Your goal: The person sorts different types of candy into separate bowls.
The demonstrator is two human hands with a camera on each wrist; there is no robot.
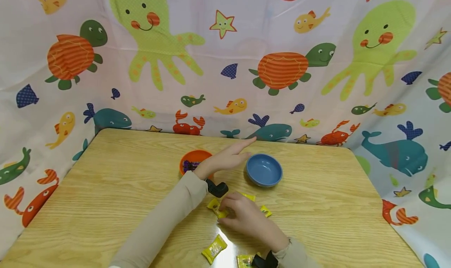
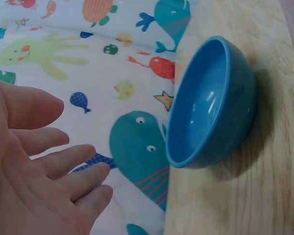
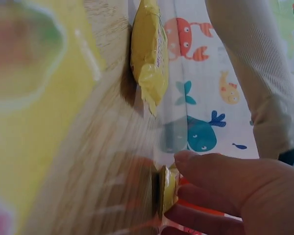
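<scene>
My left hand (image 1: 230, 158) is stretched out between the two bowls and holds nothing. Its spread fingers (image 2: 83, 164) are beside a blue bowl (image 1: 264, 170), apart from it in the left wrist view. Lower down, my right hand (image 1: 244, 215) has its thumb and fingers curled round a small yellow wrapped candy (image 3: 169, 191) at the tabletop. Part of that candy is hidden by the fingers. Behind the left wrist, an orange bowl (image 1: 195, 155) holds candies in purple wrappers (image 1: 190, 166); the wrist covers some of its rim.
Other yellow candies lie around the right hand: one candy (image 1: 214, 248) nearer the front, another (image 1: 266, 211) to the right, one (image 1: 245, 261) by the right wrist. The wooden table (image 1: 317, 221) ends at a curtain (image 1: 239, 115) printed with sea animals.
</scene>
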